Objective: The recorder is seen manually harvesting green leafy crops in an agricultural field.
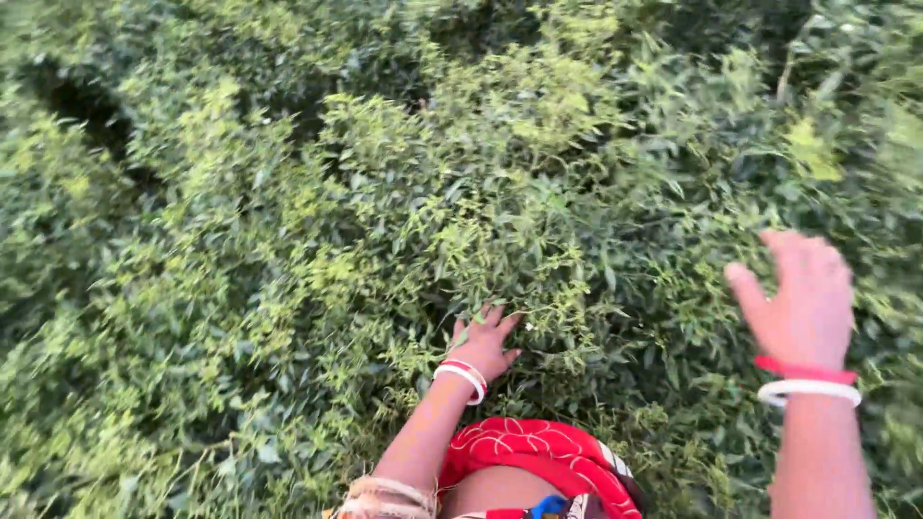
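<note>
The left hand is pressed, fingers apart, into light, pliant leafy shoots, best pinched at the tender tips; the right hand is held spread, empty.

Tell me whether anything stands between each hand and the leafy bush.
Nothing visible does. The left hand already reaches into the leaves of the bush, fingers among the shoots. The right hand is raised open above the foliage, with nothing between them.
</note>
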